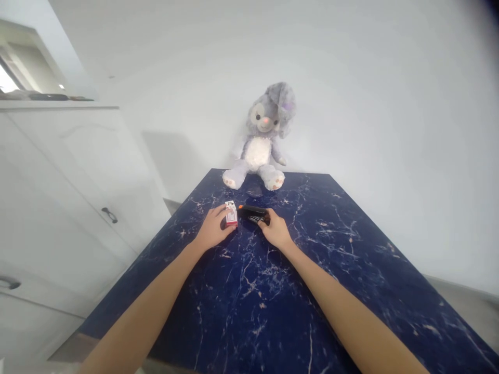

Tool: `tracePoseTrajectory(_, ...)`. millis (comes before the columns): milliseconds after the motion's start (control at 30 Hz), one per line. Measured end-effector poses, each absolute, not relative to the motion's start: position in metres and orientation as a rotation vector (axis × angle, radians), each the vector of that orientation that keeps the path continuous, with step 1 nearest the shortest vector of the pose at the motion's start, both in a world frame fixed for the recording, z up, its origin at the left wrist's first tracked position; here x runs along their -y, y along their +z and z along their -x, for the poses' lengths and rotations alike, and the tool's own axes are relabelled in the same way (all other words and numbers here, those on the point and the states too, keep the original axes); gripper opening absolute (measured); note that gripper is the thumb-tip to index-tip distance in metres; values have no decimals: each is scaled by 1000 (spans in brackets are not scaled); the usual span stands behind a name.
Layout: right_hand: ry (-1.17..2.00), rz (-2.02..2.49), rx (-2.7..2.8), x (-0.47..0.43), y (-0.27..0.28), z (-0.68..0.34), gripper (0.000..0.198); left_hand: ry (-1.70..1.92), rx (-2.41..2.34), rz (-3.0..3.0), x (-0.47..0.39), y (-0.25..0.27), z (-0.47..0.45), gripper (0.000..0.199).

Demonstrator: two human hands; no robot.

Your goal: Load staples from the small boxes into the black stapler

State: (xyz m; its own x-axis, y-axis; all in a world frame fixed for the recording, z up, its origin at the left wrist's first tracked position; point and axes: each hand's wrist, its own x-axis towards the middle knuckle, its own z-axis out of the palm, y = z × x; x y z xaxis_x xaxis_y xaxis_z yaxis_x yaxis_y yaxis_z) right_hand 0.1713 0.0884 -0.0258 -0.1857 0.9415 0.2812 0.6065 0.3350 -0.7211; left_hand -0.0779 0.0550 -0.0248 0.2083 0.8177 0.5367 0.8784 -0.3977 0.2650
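My left hand (pixel 213 227) is closed around a small white and red box (pixel 231 214), thumb at the near end and fingers at the far left side. A black stapler (pixel 253 212) with an orange spot at its left tip lies sideways in my right hand (pixel 276 228). My right thumb and fingers grip its right end. The stapler's left tip is close beside the box; I cannot tell whether they touch. Both hands are low over the middle of the dark blue marbled table (pixel 249 291).
A grey and white plush rabbit (pixel 259 150) sits at the table's far edge against the white wall (pixel 370 104). In front of its feet is a small dark object (pixel 254 191), hard to make out. White cabinets (pixel 70 197) with dark handles stand to the left.
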Motion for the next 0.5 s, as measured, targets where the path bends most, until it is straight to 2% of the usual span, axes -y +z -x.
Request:
tracePoseTrajectory(100, 585, 1345, 1974, -75, -22, -187, 15, -853, 1557, 2364, -48, -16, 66, 54)
tracePoseTrajectory(200, 696, 1237, 2060, -54, -21, -211, 14, -740, 1396, 2512, -39, -10, 47, 51)
tracePoseTrajectory(333, 731, 1212, 2010, -38, -22, -231, 19, -712, 1343, 2596, -30, -11, 25, 44)
tracePoseTrajectory(500, 774, 1219, 1905, -40, -24, -231, 25, -631, 1494, 2479, -19, -19, 13, 56)
